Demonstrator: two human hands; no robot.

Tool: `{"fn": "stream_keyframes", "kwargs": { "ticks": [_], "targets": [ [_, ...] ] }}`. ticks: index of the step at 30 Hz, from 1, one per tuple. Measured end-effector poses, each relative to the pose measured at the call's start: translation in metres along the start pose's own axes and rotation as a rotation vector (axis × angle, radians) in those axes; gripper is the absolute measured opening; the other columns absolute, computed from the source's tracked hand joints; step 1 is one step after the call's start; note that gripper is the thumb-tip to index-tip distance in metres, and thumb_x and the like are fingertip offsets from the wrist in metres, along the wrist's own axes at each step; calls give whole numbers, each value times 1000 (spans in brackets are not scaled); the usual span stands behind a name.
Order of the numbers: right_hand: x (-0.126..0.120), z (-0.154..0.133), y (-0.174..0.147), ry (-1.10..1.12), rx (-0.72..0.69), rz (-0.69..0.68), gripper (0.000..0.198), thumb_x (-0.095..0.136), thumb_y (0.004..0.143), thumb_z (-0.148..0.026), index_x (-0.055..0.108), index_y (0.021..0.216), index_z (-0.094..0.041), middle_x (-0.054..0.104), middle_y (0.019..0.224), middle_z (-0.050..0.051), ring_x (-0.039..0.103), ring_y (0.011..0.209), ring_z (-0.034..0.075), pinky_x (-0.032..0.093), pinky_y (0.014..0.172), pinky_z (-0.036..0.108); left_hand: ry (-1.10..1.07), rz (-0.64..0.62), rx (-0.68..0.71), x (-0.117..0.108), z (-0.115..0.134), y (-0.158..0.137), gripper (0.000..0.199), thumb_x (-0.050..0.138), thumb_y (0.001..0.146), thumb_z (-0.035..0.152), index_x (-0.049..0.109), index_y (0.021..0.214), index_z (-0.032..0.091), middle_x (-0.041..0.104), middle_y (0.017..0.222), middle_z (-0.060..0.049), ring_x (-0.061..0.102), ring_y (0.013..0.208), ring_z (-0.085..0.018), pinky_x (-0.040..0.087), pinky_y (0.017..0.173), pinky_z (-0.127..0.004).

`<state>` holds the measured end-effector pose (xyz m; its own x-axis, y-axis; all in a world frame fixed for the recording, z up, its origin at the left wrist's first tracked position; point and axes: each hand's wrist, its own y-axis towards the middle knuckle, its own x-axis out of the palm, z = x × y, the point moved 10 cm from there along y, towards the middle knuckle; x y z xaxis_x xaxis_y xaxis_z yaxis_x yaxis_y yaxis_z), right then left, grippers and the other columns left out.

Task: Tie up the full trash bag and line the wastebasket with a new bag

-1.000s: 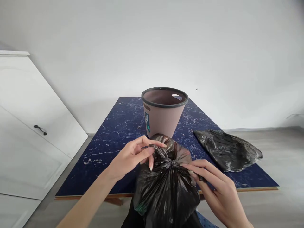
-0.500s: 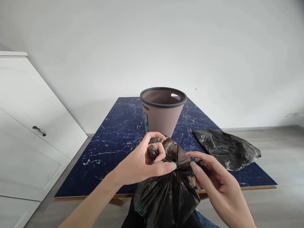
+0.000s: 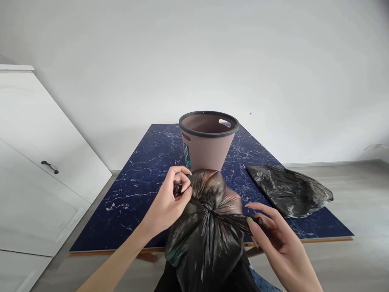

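Observation:
A filled black bin bag (image 3: 206,239) stands in front of me at the near table edge, its top gathered into a knot. My left hand (image 3: 168,200) pinches one end of the bag's top on the left. My right hand (image 3: 275,239) pinches the other end on the right. The two ends are drawn apart across the knot. Behind the bag stands an empty taupe plastic bin (image 3: 208,142) with a dark rim and a teal label.
The bin rests on a dark blue marbled table (image 3: 142,170). A second, flat black bag (image 3: 288,190) lies on the table's right side. A white cabinet (image 3: 36,162) with a dark handle stands at the left. A white wall is behind.
My hands have moved apart from the middle of the bag's top, each taking an end outward, and the knot has drawn tighter.

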<state>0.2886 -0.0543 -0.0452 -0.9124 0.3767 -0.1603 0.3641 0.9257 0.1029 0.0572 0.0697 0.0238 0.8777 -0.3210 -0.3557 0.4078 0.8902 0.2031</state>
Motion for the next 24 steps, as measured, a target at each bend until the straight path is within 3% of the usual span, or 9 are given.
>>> {"fn": "stream_keyframes", "kwargs": {
  "ticks": [5, 9, 14, 17, 20, 24],
  "targets": [
    [-9, 30, -8, 13, 72, 9, 49, 69, 98, -62, 68, 133, -28, 59, 80, 0, 57, 68, 16, 56, 62, 24, 62, 31, -7, -13, -14, -8, 23, 55, 102, 22, 47, 123, 28, 44, 84, 5, 41, 71, -14, 35, 65, -27],
    [-11, 37, -7, -20, 58, -32, 49, 67, 100, -61, 67, 135, -27, 59, 81, 0, 58, 69, 17, 56, 63, 25, 63, 35, -32, -11, -14, -11, 22, 57, 103, 26, 49, 123, 28, 48, 87, 5, 43, 70, -14, 35, 63, -27],
    [-5, 40, 4, -86, -6, -131, 40, 64, 104, -54, 67, 133, -26, 69, 89, 2, 68, 77, 17, 61, 69, 23, -12, 117, -41, -11, -11, -17, 18, 60, 103, 28, 52, 119, 27, 49, 88, 4, 46, 72, -14, 37, 64, -27],
    [1, 23, 4, -242, -143, -125, 35, 63, 105, -50, 67, 130, -26, 73, 103, 7, 74, 90, 21, 64, 73, 26, -30, 178, -29, -14, -11, -21, 14, 61, 102, 28, 54, 115, 26, 49, 88, 4, 48, 76, -14, 38, 67, -26],
    [3, -18, -8, -421, -335, 33, 29, 65, 104, -44, 69, 128, -28, 68, 122, 11, 71, 110, 26, 64, 86, 35, -42, 232, -24, -19, -11, -26, 15, 63, 102, 30, 54, 113, 26, 50, 89, 4, 47, 75, -13, 38, 68, -27],
    [35, -66, -27, -546, -566, 43, 25, 67, 103, -42, 69, 125, -30, 63, 126, 11, 65, 115, 30, 59, 93, 44, -32, 261, -7, -20, -11, -29, 15, 66, 102, 31, 54, 109, 26, 51, 89, 4, 48, 76, -14, 39, 71, -28]
  ]
}}
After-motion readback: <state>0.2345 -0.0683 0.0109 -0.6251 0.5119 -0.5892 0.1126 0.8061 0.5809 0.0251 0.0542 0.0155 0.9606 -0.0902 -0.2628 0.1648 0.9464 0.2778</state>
